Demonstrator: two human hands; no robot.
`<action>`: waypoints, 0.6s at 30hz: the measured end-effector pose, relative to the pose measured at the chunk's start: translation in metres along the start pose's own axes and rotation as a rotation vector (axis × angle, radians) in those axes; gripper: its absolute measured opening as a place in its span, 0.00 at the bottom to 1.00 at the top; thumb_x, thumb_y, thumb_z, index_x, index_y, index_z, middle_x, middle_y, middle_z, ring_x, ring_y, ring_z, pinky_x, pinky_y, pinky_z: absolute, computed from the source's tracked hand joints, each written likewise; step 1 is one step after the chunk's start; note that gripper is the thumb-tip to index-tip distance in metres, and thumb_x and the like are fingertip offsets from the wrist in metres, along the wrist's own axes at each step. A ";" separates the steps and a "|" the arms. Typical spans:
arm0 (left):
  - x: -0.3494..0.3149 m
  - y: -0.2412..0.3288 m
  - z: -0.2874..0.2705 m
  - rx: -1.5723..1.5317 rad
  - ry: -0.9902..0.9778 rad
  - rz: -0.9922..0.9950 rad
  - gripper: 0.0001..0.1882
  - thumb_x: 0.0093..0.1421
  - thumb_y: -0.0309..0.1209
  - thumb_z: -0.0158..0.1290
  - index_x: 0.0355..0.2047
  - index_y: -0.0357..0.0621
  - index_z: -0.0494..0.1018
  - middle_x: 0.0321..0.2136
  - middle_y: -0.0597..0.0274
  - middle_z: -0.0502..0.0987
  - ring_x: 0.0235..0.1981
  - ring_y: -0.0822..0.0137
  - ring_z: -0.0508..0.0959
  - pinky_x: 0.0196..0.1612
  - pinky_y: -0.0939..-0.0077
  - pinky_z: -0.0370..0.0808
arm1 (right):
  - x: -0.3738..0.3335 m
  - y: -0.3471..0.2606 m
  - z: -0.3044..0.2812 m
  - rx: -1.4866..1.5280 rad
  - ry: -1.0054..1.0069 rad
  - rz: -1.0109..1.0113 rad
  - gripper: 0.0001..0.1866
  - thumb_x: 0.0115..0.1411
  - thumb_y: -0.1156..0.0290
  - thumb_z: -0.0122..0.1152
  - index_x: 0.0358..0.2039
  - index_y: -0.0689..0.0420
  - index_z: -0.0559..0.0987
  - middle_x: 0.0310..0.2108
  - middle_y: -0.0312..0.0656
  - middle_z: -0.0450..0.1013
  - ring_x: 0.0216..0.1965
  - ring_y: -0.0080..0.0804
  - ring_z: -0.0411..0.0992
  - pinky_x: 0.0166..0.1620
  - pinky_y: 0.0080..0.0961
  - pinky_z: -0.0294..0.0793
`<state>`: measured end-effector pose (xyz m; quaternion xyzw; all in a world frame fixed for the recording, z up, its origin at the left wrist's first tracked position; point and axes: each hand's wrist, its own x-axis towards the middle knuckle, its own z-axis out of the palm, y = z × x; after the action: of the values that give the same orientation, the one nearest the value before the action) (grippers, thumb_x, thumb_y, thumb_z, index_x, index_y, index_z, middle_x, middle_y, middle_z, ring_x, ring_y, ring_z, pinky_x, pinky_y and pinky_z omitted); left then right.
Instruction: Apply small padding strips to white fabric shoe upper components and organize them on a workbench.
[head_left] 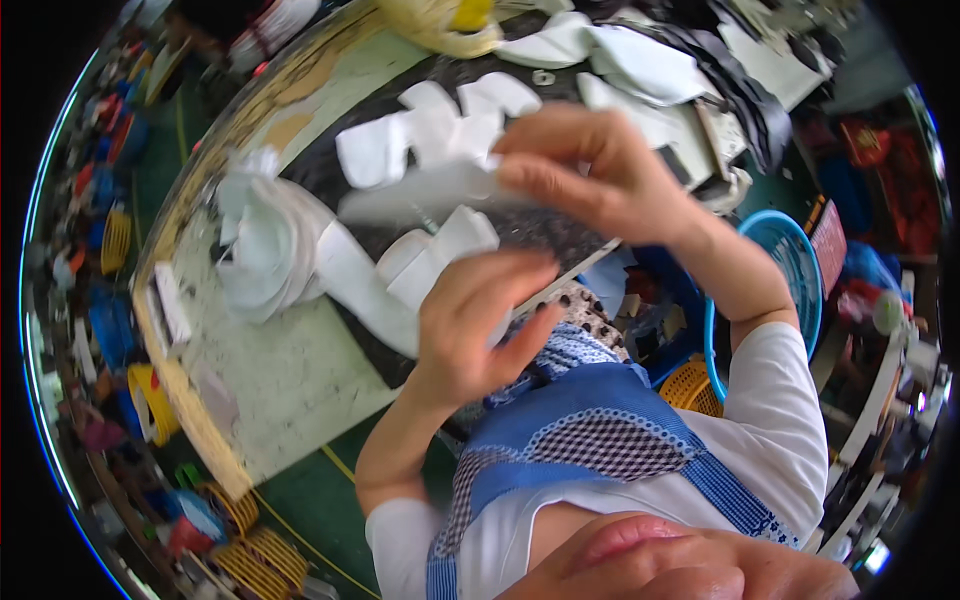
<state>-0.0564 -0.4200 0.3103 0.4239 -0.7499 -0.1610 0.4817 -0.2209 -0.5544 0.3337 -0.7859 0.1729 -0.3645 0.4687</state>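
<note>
My right hand [590, 165] is above the dark work surface [330, 150], thumb and fingers pinched on the end of a white curved piece [420, 195], smeared by motion. My left hand [475, 325] is nearer to my body, fingers loosely curved and thumb apart. A long white strip [365, 290] passes beneath it; a pale bit shows between thumb and fingers, its link to the strip hidden. At the strip's other end sits a stack of white curved pieces [265, 245]. Several white pieces [430, 130] lie beyond my right hand, and another folded white piece [440, 255] lies between my hands.
The pale table [270, 390] has a worn wooden edge [200, 420] on the left. A yellow roll [435, 25] and larger white sheets [650, 65] lie at the far side. On my right stand a light-blue basket [712, 345] and a dark-blue bin [690, 290].
</note>
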 end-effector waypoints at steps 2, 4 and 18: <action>0.003 -0.009 0.007 -0.144 0.226 -0.204 0.08 0.57 0.24 0.60 0.38 0.37 0.77 0.37 0.55 0.80 0.36 0.59 0.81 0.42 0.70 0.76 | -0.006 -0.008 0.027 0.412 -0.097 0.276 0.13 0.63 0.68 0.64 0.43 0.63 0.80 0.40 0.38 0.77 0.42 0.24 0.73 0.47 0.23 0.73; 0.009 -0.005 0.006 -0.459 0.408 -0.349 0.05 0.64 0.24 0.55 0.39 0.35 0.76 0.36 0.57 0.81 0.37 0.68 0.81 0.43 0.75 0.76 | -0.012 -0.013 0.045 0.709 0.015 0.252 0.16 0.63 0.71 0.63 0.50 0.62 0.78 0.47 0.40 0.76 0.50 0.26 0.72 0.54 0.24 0.71; -0.001 -0.018 -0.021 -0.646 0.493 -0.547 0.08 0.65 0.27 0.55 0.34 0.33 0.74 0.27 0.58 0.81 0.26 0.73 0.81 0.34 0.80 0.80 | -0.005 -0.011 0.078 -0.324 0.159 -0.184 0.18 0.57 0.82 0.60 0.49 0.62 0.80 0.37 0.45 0.76 0.39 0.37 0.76 0.40 0.28 0.75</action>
<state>-0.0294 -0.4269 0.3081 0.4595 -0.3864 -0.4011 0.6918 -0.1677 -0.4984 0.3186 -0.8322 0.1935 -0.4342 0.2855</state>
